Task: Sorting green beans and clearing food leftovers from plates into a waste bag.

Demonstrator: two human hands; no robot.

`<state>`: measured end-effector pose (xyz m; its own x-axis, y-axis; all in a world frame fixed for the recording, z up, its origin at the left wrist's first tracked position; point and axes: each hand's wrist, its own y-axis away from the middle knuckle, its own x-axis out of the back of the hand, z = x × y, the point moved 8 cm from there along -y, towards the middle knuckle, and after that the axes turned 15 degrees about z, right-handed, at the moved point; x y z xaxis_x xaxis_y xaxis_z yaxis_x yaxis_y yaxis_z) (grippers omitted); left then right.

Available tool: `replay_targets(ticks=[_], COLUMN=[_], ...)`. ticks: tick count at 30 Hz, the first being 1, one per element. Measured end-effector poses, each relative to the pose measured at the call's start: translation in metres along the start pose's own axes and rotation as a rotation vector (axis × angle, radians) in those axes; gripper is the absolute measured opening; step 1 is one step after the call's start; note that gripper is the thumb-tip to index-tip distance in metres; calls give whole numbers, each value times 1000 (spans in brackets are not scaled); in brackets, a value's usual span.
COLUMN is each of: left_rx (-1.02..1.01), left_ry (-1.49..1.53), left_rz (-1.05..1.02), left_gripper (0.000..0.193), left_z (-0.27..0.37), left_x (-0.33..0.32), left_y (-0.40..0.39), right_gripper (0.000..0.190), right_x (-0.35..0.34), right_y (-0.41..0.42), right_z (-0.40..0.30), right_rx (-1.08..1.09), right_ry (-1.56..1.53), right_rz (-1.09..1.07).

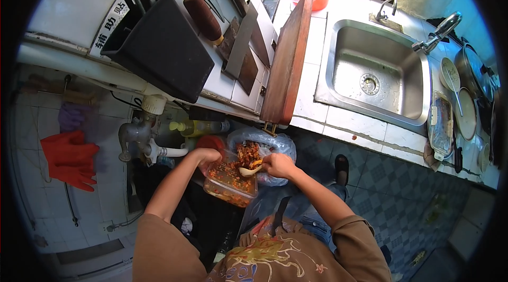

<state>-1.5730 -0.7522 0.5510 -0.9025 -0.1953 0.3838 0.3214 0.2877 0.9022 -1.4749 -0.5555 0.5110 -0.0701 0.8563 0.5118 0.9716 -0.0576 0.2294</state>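
Note:
My left hand [210, 158] grips the rim of a clear plastic container [234, 186], which is tilted toward a bin lined with a translucent plastic bag [283, 147]. Orange-red bits of food cling to the container's inside. My right hand [278, 165] holds a pale spoon [250, 171], its bowl at the container's edge. A heap of chopped, reddish food [248, 151] lies at the bag's opening, beyond the spoon. A red round object [211, 143], partly hidden, is just past my left hand.
A wooden cutting board [287, 59] stands upright at the counter edge above the bin. Knives and a black utensil holder [162, 47] hang at the upper left. The steel sink [373, 75] is at right, dishes [465, 115] beyond it. A metal valve [135, 137] juts out at left.

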Motion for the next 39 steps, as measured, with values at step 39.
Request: replay_targets(ticks=[39], left_rx=[24], left_ry=[-98], left_rz=[132], left_gripper=[34], left_z=[-31], left_x=[6], left_y=[-25], right_gripper=[22], right_x=[-20], right_y=[0], right_z=[-5], right_rx=[-157], right_ry=[-10], right_rz=[131])
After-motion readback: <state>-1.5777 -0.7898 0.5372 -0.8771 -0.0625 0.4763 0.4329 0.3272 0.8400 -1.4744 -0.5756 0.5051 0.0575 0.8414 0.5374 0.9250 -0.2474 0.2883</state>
